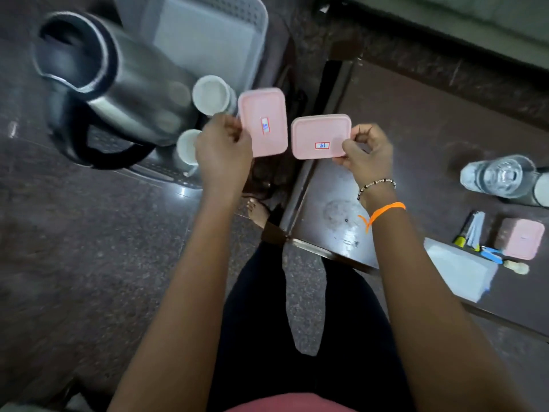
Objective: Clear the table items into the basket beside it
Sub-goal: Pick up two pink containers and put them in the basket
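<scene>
Head view: two flat pink plastic lids, rounded rectangles, one pinched by the left hand (222, 150) over the grey perforated basket (255, 31), the other (320, 136) pinched by the right hand (368, 156) at the dark glossy tabletop (416, 129) edge.

left hand (221, 150): pinch grip, raised | right hand (367, 154): pinch grip, raised
</scene>
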`<act>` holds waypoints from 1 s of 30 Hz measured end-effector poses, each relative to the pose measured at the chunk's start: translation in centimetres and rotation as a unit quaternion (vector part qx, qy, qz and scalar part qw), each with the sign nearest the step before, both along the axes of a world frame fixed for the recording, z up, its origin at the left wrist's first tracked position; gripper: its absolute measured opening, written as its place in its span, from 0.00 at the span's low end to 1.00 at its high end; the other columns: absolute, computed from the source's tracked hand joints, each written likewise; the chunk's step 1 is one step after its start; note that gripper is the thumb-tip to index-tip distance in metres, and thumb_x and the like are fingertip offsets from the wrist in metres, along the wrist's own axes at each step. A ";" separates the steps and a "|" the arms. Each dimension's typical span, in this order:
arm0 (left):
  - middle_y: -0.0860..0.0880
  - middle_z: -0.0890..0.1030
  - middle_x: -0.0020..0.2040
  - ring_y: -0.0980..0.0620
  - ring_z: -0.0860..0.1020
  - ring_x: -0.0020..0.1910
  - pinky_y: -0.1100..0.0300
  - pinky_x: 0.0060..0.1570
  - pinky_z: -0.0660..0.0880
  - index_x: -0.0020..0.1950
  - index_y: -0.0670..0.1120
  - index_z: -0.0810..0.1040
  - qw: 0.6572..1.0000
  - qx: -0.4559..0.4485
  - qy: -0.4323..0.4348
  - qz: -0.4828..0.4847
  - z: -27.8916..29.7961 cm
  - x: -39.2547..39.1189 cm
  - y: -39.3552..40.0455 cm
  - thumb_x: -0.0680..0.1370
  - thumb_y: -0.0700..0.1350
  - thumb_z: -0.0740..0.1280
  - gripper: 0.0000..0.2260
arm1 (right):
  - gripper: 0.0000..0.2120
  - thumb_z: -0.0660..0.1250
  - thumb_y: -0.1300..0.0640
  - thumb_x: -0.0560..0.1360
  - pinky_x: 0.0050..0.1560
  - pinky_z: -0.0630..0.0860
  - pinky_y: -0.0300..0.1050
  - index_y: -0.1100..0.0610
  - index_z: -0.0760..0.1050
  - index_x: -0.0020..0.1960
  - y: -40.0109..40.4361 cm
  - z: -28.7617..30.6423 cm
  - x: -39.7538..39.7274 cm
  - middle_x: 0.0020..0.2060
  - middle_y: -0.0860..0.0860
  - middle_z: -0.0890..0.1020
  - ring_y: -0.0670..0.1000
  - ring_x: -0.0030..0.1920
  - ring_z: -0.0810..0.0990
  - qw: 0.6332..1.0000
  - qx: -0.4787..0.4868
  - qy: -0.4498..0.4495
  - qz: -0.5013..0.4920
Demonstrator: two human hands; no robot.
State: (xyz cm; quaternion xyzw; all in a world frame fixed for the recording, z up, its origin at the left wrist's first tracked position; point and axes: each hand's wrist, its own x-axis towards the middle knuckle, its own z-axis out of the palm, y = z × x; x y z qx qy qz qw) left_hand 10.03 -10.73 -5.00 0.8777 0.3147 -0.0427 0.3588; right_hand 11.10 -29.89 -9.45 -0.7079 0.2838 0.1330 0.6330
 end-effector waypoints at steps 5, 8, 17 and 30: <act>0.42 0.81 0.55 0.42 0.77 0.56 0.53 0.54 0.70 0.55 0.41 0.76 0.992 0.100 0.020 -0.073 -0.1 8.2 3.9 0.74 0.40 0.59 0.12 | 0.14 0.61 0.70 0.70 0.29 0.78 0.32 0.51 0.71 0.36 3.3 0.1 1.9 0.36 0.48 0.74 0.52 0.42 0.75 0.999 -0.002 -0.023 -0.025; 0.40 0.77 0.60 0.40 0.74 0.59 0.51 0.55 0.70 0.58 0.39 0.73 0.985 0.121 0.050 -0.108 -1.1 11.9 5.0 0.76 0.37 0.57 0.13 | 0.12 0.62 0.68 0.68 0.31 0.80 0.36 0.51 0.72 0.37 4.6 -0.3 2.4 0.37 0.50 0.75 0.54 0.44 0.76 0.999 -0.008 -0.026 -0.034; 0.39 0.77 0.60 0.38 0.75 0.60 0.52 0.57 0.73 0.58 0.39 0.75 0.985 0.066 0.115 -0.112 -5.9 15.6 7.1 0.76 0.36 0.58 0.12 | 0.11 0.62 0.68 0.67 0.35 0.81 0.38 0.52 0.74 0.39 8.1 -0.1 5.2 0.37 0.50 0.77 0.48 0.37 0.77 0.998 -0.001 -0.054 -0.029; 0.39 0.79 0.58 0.41 0.79 0.55 0.47 0.55 0.78 0.61 0.37 0.73 0.960 -0.217 0.176 0.011 -8.3 16.9 8.9 0.78 0.52 0.56 0.21 | 0.14 0.62 0.65 0.64 0.44 0.77 0.38 0.59 0.83 0.45 13.5 -1.7 16.1 0.37 0.51 0.82 0.33 0.25 0.74 0.971 -0.182 -0.066 0.141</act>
